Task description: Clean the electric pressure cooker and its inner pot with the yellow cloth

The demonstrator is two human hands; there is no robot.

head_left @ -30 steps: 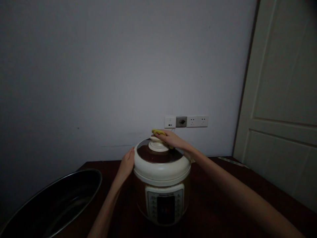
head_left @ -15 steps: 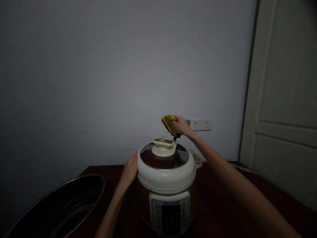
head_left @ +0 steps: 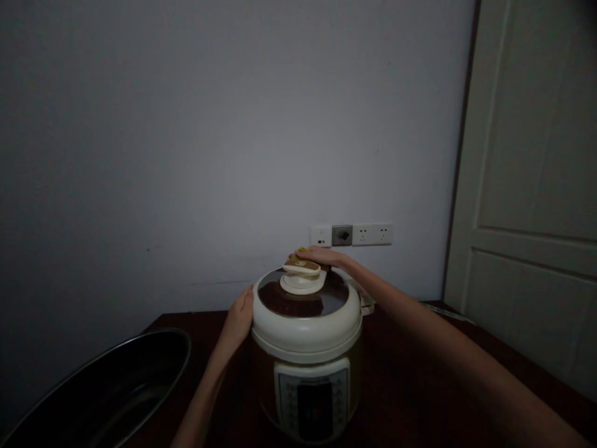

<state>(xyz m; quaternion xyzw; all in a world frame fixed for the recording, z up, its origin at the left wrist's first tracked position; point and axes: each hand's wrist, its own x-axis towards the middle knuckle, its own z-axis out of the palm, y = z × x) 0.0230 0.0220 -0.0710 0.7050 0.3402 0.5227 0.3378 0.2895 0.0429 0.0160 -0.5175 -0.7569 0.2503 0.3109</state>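
An electric pressure cooker (head_left: pixel 308 336) with a white rim and a control panel stands upright on the dark table. My left hand (head_left: pixel 239 316) lies flat against the left side of its lid, fingers stretched along the rim and partly hidden behind it. A yellow cloth (head_left: pixel 303 250) is bunched under my right hand (head_left: pixel 321 255), at the back of the lid just behind the brown-and-white lid handle (head_left: pixel 301 269). The fingers of that hand are closed over the cloth, which is mostly covered.
A large dark basin (head_left: pixel 140 379) with a shiny rim stands at the left. Behind the cooker, wall sockets (head_left: pixel 372 234) are set in the pale wall. A panelled door (head_left: pixel 532 186) is at the right. The dark red-brown table (head_left: pixel 405 379) extends around the cooker.
My right hand has lowered the yellow cloth from above the lid down onto its back part, behind the handle. My left hand stays on the cooker's side. The view has shifted slightly.
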